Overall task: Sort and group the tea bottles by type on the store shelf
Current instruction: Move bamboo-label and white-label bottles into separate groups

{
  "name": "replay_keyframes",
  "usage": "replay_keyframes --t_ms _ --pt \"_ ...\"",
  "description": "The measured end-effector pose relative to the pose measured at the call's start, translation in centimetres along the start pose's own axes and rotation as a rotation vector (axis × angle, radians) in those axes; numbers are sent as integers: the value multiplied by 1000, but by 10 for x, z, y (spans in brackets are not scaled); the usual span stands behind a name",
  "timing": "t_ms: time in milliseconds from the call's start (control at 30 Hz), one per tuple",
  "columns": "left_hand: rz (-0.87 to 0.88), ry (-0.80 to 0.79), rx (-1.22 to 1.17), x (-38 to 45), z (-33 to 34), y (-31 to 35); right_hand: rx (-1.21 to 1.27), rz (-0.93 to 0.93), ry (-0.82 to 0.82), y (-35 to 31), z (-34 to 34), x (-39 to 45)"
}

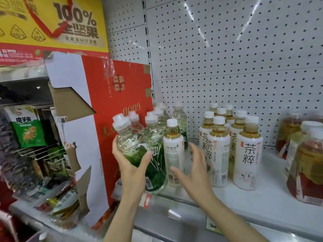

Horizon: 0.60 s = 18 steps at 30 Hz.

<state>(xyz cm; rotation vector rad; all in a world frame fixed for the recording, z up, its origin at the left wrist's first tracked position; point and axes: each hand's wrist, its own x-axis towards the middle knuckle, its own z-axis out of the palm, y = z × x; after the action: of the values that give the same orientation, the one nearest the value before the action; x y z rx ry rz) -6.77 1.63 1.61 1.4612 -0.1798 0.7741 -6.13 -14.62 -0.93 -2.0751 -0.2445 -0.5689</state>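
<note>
1. You are wearing the only camera on your head, so no second view is sharing the scene.
2. It is facing forward and slightly down at the shelf (244,194).
3. It is sitting close, within arm's reach of the pegboard back panel (236,58).

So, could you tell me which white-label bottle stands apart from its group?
The lone white-label bottle beside the green bottles, label turned backward; the others cluster further right.

Left hand (131,165) grips green-label bottle (134,145), seemingly tilted
</note>
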Motion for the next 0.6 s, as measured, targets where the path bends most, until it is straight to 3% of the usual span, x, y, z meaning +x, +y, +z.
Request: replay_keyframes --t_ms 200,433,600 --pt "27 -5 44 12 0 -18 4 148 -116 15 16 30" --pt "44 -33 61 19 20 -23 -108 137 26 20 -14 3" --pt "82 -103 142 17 43 -22 -138 161 35 19 -34 -16"
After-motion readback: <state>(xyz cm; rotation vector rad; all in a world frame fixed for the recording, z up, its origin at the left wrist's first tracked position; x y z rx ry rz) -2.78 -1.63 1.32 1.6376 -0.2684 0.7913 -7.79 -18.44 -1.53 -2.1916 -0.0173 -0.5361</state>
